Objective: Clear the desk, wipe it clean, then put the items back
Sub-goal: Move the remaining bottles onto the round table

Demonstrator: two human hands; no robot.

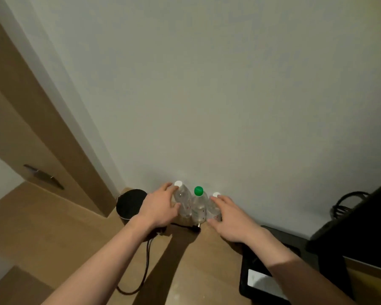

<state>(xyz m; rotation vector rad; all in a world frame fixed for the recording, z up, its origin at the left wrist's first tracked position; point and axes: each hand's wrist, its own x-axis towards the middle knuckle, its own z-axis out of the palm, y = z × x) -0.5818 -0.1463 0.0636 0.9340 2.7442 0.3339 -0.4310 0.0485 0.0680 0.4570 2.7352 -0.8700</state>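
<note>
Head view shows three clear plastic bottles standing upright in a tight row at the back of the wooden tabletop [185, 271], right against the pale wall [207, 84]: a left bottle [183, 200] with a white cap, a middle bottle [199, 205] with a green cap, and a right bottle [214, 206] with a white cap, each touching its neighbour. All three are see-through with faint red print on their sides, and the contents cannot be made out. The left hand [161, 208] wraps around the outer side of the left bottle, fingers curled behind its shoulder and thumb across its front. The right hand [231, 219] lies against the outer side of the right bottle, fingers reaching over toward its cap and thumb low near its base; how firmly it grips cannot be told. Together the two hands bracket the row from both sides. Just left of the bottles, partly behind the left wrist, stands a round black kettle [130, 203], and a black cord [146, 260] runs from its base across the tabletop toward the near edge. Under the right forearm sits a black tray [249, 276] holding a white card. A dark cabinet [350, 227] with coiled cable stands at right, and a wooden door [20, 128] with a metal handle stands at left.
</note>
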